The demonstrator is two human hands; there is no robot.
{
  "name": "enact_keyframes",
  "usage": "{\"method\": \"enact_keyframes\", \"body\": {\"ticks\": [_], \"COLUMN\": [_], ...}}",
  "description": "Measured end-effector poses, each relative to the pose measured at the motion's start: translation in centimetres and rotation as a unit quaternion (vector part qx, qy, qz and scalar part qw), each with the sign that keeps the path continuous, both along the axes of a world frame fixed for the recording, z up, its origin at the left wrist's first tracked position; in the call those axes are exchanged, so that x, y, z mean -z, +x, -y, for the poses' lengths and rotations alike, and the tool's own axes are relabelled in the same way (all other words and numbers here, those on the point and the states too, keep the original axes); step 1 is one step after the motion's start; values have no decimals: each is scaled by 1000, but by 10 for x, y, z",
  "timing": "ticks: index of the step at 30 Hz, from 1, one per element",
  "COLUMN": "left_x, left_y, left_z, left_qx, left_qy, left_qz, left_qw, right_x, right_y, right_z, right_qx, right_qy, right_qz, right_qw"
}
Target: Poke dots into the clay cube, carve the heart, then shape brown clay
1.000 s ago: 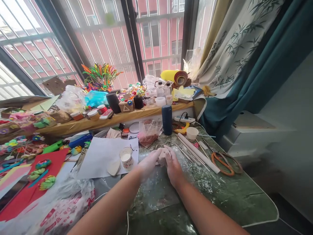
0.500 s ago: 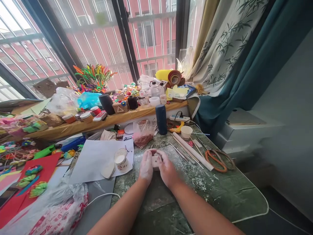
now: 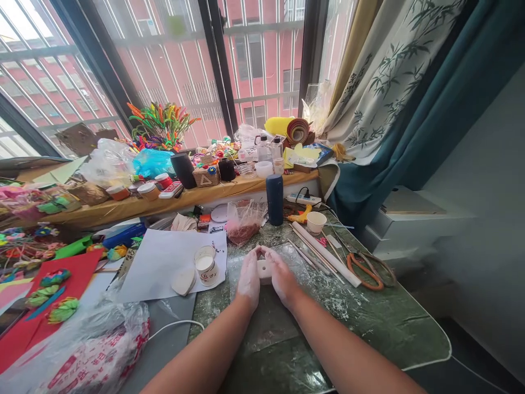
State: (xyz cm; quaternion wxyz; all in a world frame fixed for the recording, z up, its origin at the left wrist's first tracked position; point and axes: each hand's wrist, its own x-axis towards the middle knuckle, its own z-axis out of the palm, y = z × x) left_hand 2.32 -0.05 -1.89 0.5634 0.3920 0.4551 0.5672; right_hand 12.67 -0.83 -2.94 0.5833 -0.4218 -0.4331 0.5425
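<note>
A pale clay block (image 3: 264, 272) with a small dark hole or dent in its near face stands low over the clear sheet on the table. My left hand (image 3: 248, 277) presses flat along its left side, white powder coating the fingers. Against its right side lies my right hand (image 3: 282, 278), powdered too. The fingertips of both hands meet beyond the block, so its far side is hidden. The clear plastic sheet (image 3: 270, 323) lies under my hands, dusted with powder.
Left of my hands, a paper cup of white powder (image 3: 206, 268) and a pale rounded slab (image 3: 183, 280) rest on white paper (image 3: 156, 268). To the right lie a white rolling rod (image 3: 328, 254), thin sticks and orange-handled scissors (image 3: 365, 272). A dark blue cylinder (image 3: 274, 200) stands behind.
Both hands have straightened along the block's sides; the right thumb and fingers no longer cover its top and near face. The view has shifted slightly.
</note>
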Motion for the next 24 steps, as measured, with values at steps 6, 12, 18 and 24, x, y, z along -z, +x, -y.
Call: {"method": "enact_keyframes", "body": {"ticks": [6,12,18,24], "left_x": [-20,-22,-26,-54], "left_y": [-29,-48,-40,-27], "left_z": [5,8,10,21], "left_qx": [103,154,140,120], "left_qy": [22,63,32,-157], "left_qz": [-57,-177,-64,275], "left_qw": [993,970,988,941], "right_x": [10,5,-9,-8], "right_y": [15,19,18,14], "right_z": [3,6,13,23], "right_qx": [-15,-41,-65,-63], "right_qy": [-6,0,27,42], "right_qz": [-37,-83,-108,-71], "right_qw": [999,996,992,995]}}
